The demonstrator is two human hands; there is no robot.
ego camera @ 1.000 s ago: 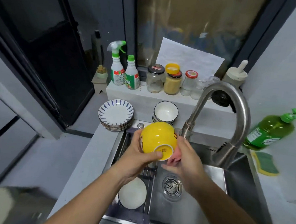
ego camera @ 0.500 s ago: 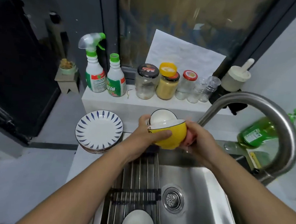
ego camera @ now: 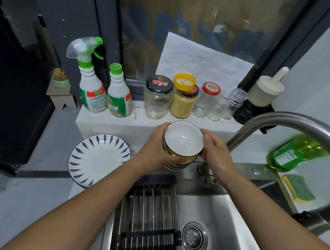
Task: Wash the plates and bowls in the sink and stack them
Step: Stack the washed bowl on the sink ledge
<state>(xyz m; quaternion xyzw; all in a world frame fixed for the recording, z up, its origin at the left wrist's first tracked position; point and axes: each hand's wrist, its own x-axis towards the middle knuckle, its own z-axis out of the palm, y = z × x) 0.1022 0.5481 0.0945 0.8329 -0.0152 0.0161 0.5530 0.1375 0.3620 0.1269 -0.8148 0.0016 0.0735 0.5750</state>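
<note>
Gripped by left hand [ego camera: 157, 150] and right hand [ego camera: 215, 152]: bowl [ego camera: 184, 139], upright.
It should be set level on the stack [ego camera: 177, 166].

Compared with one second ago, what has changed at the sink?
The yellow bowl went from over the sink, bottom up, back to the bowl stack, now mouth up. The left hand and right hand keep their grip on it. The plates stayed.

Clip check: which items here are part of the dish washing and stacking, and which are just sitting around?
Job: yellow bowl, gripped by left hand and right hand; bowl stack beneath; blue-patterned plates; sink; drying rack; faucet; dish soap bottle and sponge, untouched.
Lying about: spray bottle, green-capped bottle, jars, white paper sheet.
</note>
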